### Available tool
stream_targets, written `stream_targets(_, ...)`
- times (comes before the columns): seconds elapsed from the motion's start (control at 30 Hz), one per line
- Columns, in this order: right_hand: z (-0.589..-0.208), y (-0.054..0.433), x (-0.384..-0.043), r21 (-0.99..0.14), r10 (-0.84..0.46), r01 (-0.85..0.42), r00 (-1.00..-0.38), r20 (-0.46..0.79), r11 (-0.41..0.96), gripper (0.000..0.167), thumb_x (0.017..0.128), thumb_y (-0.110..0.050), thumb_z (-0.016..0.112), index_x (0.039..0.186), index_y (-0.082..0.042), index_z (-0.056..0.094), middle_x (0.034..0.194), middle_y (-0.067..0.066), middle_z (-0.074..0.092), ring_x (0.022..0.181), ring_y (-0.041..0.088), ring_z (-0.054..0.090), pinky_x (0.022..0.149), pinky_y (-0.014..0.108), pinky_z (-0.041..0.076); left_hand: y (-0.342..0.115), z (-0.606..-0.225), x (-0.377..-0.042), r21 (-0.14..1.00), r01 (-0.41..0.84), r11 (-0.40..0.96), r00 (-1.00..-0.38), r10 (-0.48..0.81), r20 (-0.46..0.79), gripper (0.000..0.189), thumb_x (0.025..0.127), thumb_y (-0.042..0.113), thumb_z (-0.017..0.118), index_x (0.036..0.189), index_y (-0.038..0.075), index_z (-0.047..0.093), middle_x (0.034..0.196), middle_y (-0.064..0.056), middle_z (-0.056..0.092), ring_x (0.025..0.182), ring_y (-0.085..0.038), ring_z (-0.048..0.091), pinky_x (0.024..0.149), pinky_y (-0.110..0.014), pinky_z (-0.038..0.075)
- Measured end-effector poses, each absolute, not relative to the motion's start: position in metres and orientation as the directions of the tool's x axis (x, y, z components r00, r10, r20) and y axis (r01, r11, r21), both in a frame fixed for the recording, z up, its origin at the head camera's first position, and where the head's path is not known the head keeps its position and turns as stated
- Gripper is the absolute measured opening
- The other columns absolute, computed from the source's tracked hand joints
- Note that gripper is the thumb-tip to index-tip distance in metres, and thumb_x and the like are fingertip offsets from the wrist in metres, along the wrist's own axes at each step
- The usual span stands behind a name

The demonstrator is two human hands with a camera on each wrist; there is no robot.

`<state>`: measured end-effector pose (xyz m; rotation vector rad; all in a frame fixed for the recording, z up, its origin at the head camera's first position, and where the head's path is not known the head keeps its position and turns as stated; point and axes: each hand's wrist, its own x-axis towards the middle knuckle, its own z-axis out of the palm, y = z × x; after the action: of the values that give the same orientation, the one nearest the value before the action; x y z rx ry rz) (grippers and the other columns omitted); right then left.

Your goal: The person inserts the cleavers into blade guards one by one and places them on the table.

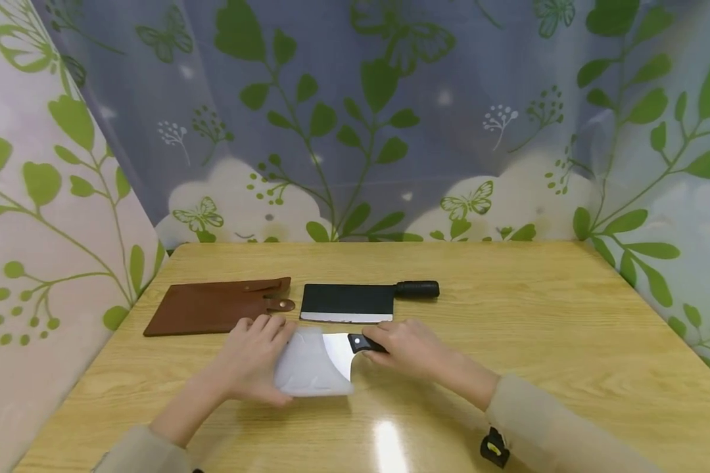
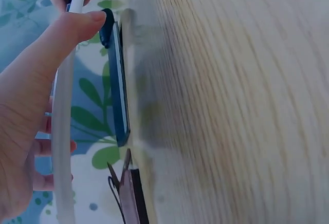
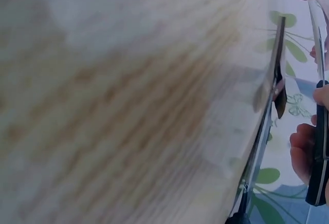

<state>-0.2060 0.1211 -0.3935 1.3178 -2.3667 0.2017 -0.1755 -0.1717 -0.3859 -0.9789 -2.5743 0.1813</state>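
Observation:
Across its width, my left hand (image 1: 250, 361) grips a translucent white blade cover (image 1: 310, 371), thumb at the near edge and fingers at the far one. Inside the cover sits a cleaver (image 1: 338, 347), with a strip of shiny blade bare next to the handle. My right hand (image 1: 413, 347) holds the cleaver's black riveted handle (image 3: 320, 152). Both wrist views show the covered cleaver raised off the table; in the left one the cover (image 2: 62, 131) is seen edge-on between thumb and fingers. Just beyond lies a second, black-bladed cleaver (image 1: 348, 301).
A brown leather sheath (image 1: 207, 307) with a snap strap lies at the left, behind my left hand. The wooden table (image 1: 538, 309) ends at the back against a leaf-and-butterfly curtain (image 1: 343, 131). Beneath my right sleeve is a small black object (image 1: 494, 449).

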Motion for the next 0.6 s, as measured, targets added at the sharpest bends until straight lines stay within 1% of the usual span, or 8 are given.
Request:
stream_targets(0.1,-0.395,0.116,-0.206,0.088,-0.782,-0.828,-0.482,0.394,0.554,0.026,0.084,-0.031,0.067,0.101,-0.011,0.064,0.082,0.0,0.064,0.057,0.011,0.057,0.045,0.025,0.042,-0.175,-0.388,-0.175,-0.239,0.617,0.75,-0.698,0.662,0.275,0.104,0.047,0.077,0.063,0.12,0.003,0.052,0.106,-0.009,0.049,0.09,-0.026,0.047,0.068,-0.043,0.039)
stream_targets(0.17,-0.397,0.112,-0.207,0.09,-0.781,-0.816,-0.506,0.366,0.571,0.025,0.086,-0.034,0.064,0.099,-0.013,0.062,0.082,-0.002,0.063,0.056,0.011,0.054,0.043,0.025,0.039,-0.178,-0.391,-0.174,-0.228,0.616,0.754,-0.711,0.657,0.252,0.105,0.047,0.077,0.064,0.12,0.003,0.051,0.105,-0.009,0.049,0.09,-0.026,0.046,0.068,-0.042,0.039)
stream_targets(0.3,-0.402,0.102,-0.209,0.091,-0.781,-0.802,-0.538,0.318,0.59,0.024,0.088,-0.039,0.061,0.095,-0.016,0.06,0.079,-0.004,0.06,0.057,0.01,0.052,0.043,0.027,0.039,-0.184,-0.398,-0.174,-0.191,0.623,0.759,-0.732,0.651,0.201,0.105,0.049,0.078,0.063,0.121,0.002,0.05,0.105,-0.01,0.048,0.09,-0.025,0.046,0.068,-0.041,0.04)
stream_targets(0.43,-0.407,0.094,-0.208,0.106,-0.783,-0.792,-0.557,0.277,0.601,0.026,0.089,-0.042,0.058,0.095,-0.016,0.06,0.079,-0.005,0.06,0.061,0.01,0.055,0.046,0.028,0.042,-0.191,-0.404,-0.176,-0.15,0.642,0.752,-0.738,0.659,0.148,0.105,0.052,0.078,0.062,0.122,0.001,0.049,0.108,-0.01,0.047,0.095,-0.025,0.044,0.072,-0.043,0.041)
stream_targets(0.6,-0.41,0.085,-0.209,0.138,-0.78,-0.77,-0.596,0.191,0.622,0.028,0.089,-0.043,0.058,0.094,-0.015,0.06,0.078,-0.004,0.058,0.061,0.009,0.054,0.046,0.027,0.041,-0.198,-0.407,-0.182,-0.119,0.665,0.737,-0.732,0.675,0.087,0.103,0.056,0.077,0.062,0.125,0.002,0.047,0.111,-0.01,0.047,0.1,-0.025,0.043,0.077,-0.047,0.041)
